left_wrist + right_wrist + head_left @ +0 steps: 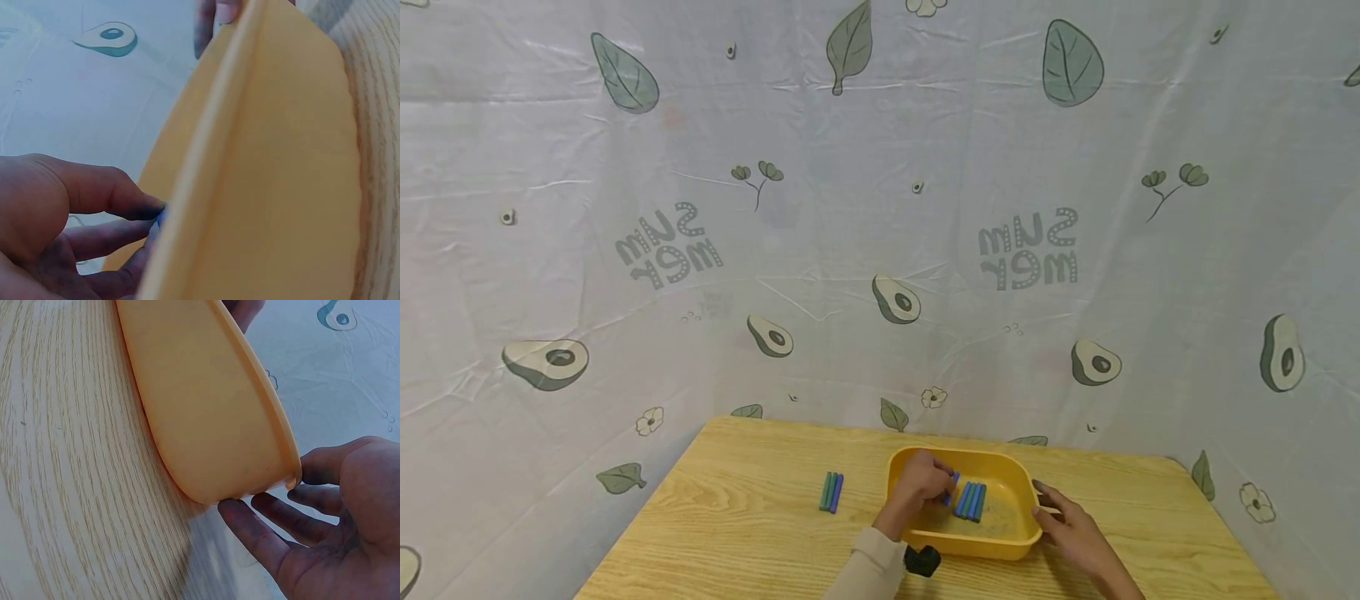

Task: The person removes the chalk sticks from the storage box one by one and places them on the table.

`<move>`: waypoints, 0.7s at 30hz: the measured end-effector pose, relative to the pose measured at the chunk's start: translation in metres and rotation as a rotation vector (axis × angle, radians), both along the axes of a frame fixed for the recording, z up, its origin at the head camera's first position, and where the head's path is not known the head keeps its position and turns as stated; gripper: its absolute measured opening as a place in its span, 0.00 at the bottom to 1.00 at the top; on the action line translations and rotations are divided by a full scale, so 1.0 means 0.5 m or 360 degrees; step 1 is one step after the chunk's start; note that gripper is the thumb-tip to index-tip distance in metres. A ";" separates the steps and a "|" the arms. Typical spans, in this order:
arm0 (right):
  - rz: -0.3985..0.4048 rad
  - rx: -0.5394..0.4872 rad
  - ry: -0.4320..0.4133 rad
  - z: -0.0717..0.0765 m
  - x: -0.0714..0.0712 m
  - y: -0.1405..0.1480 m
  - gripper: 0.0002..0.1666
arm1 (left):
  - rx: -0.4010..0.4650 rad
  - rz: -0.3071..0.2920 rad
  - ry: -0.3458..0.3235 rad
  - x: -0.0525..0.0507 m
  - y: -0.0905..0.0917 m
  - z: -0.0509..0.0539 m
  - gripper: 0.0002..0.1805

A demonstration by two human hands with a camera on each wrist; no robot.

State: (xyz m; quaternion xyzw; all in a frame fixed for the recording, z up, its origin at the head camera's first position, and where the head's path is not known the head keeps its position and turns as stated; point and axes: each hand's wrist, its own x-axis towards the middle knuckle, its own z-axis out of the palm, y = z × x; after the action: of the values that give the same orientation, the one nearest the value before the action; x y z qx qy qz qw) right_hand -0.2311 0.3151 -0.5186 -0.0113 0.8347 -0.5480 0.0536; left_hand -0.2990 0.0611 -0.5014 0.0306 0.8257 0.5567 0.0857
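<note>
My left hand (925, 478) reaches over the near rim into a yellow plastic tray (1018, 542). Its thumb and fingers pinch a blue stick (956, 477) like chalk or pastel; the left wrist view shows only a sliver of blue at the fingertips, the rest behind the tray wall. Beside it in the tray lies a slanted row of several blue and green sticks (970, 502). At the tray's right end, my right hand (350, 512) touches the rim with the thumb and the outer wall with nearly straight fingers. Both hands have dark smudged fingertips.
Left of the tray, green and blue sticks (831, 492) lie side by side on the wooden table (737, 517). A patterned curtain (850, 250) hangs behind the table. Dark smudges mark the tray floor. A small black object (922, 561) shows by the left sleeve.
</note>
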 end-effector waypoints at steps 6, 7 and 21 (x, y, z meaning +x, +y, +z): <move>-0.0001 -0.0003 -0.0001 0.002 -0.001 -0.001 0.36 | 0.0053 -0.0036 -0.0018 -0.001 -0.017 0.020 0.12; -0.0002 -0.0007 -0.0005 0.002 -0.002 -0.001 0.36 | 0.0068 -0.0039 -0.0022 -0.002 -0.021 0.022 0.12; 0.0034 -0.0072 -0.0051 0.004 -0.005 0.006 0.36 | 0.0250 -0.0089 -0.0016 -0.012 -0.085 0.046 0.18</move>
State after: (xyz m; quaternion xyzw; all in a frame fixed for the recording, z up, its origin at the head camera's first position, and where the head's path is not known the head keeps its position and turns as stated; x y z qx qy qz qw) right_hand -0.2338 0.3181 -0.5167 -0.0126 0.8209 -0.5663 0.0726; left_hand -0.3048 0.0184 -0.4786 0.0575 0.7779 0.6173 0.1026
